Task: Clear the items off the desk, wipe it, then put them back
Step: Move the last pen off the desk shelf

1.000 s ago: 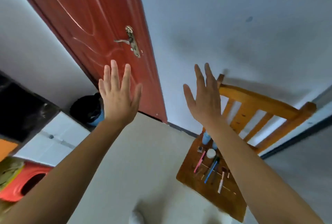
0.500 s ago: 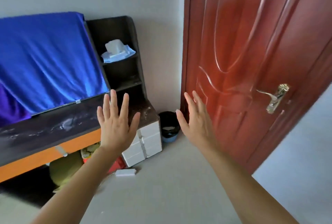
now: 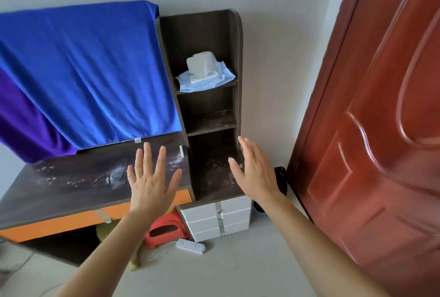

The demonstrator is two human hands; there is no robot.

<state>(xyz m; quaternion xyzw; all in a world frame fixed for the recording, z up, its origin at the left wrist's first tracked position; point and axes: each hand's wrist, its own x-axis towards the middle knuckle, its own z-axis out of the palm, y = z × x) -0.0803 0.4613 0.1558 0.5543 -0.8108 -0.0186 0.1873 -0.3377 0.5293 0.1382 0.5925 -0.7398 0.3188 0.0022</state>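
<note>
Left hand (image 3: pixel 150 184) raised with fingers spread, nothing gripped, seen over the dusty desk (image 3: pixel 71 184), right hand (image 3: pixel 257 175) raised flat, fingers straight and close together, empty, before the shelf unit (image 3: pixel 204 34), wipes (image 3: pixel 204 77) laid on its upper shelf, blue cloth (image 3: pixel 83 70) draped behind the desk, door (image 3: pixel 381 130) at right.

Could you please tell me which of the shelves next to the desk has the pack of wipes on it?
The top shelf holds the pack of wipes; the middle shelf and the bottom space under it hold only pale specks.
</note>
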